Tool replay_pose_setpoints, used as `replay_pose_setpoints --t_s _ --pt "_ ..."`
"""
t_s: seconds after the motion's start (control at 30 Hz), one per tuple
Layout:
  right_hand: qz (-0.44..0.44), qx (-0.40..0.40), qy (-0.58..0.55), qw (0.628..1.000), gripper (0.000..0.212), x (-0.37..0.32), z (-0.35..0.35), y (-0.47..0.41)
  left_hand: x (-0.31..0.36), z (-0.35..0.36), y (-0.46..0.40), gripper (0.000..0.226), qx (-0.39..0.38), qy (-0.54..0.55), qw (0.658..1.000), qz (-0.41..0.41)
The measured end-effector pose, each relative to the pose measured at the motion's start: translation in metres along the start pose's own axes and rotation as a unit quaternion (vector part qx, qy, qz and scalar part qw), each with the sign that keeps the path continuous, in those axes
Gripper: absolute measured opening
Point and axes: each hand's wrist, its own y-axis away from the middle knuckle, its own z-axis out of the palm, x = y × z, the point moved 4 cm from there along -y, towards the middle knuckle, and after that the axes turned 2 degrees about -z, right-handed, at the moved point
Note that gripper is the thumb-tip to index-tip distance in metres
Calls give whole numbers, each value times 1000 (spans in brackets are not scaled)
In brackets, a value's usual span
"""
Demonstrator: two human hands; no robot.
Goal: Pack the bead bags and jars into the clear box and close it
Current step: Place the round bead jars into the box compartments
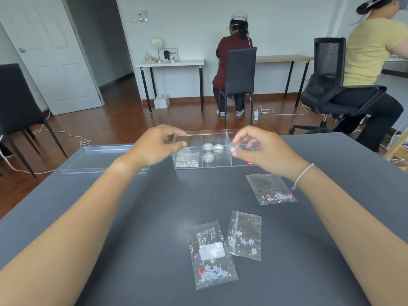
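Observation:
The clear box (pixel 220 166) with several compartments stands open at the far side of the grey table. Three small round jars (pixel 213 148) lie in its middle compartments, and a bead bag (pixel 187 161) fills the near left one. My right hand (pixel 262 149) holds another clear jar (pixel 234 147) tilted over the box's right compartments. My left hand (pixel 154 144) rests on the box's left edge, fingers spread and empty. Three bead bags lie on the table: one (pixel 271 189) near my right wrist, two (pixel 212 255) (pixel 245 235) close to me.
The box's clear lid (pixel 97 159) lies flat on the table to the left of the box. Beyond the table, two people sit at desks on chairs; cables run over the wooden floor. A black chair (pixel 17 102) stands at far left.

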Motion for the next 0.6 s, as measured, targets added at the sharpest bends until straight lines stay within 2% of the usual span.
replay_pose_setpoints --t_s 0.17,0.33,0.6 --pt "18 -14 24 999 13 -3 5 -33 -30 4 21 26 34 33 998 -29" --pt "62 -116 111 985 9 3 18 -63 -34 9 22 31 33 45 998 -9" --pt "113 -250 204 940 8 6 30 -88 -35 12 23 29 47 32 998 16"
